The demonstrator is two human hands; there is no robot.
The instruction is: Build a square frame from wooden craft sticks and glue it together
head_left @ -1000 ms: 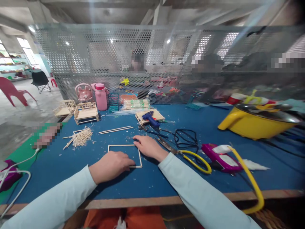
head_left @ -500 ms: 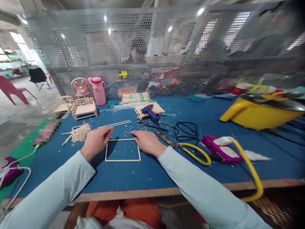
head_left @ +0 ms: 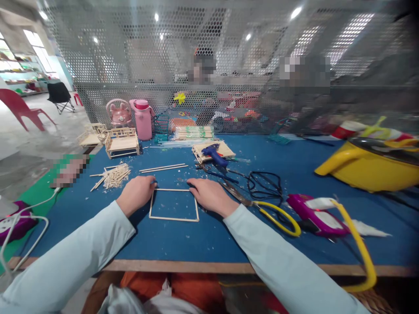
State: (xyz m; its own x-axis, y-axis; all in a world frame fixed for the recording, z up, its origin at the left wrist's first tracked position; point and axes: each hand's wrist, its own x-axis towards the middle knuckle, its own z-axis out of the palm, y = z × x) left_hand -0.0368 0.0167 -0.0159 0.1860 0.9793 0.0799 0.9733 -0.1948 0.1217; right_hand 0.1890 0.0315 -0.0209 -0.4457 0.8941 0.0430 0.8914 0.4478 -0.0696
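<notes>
stick frame (head_left: 173, 219) flat on blue table (head_left: 183, 246); left hand (head_left: 137, 195) and right hand (head_left: 211, 196), fingers curled, at its far corners, grip undetermined. pink bottle (head_left: 143, 124) capped, yellow pot (head_left: 363, 168) lidded; contents hidden.

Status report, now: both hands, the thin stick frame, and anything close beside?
Left hand at frame's far left corner; right hand at far right corner. Stick frame flat on table. Scissors just right of right hand.
</notes>
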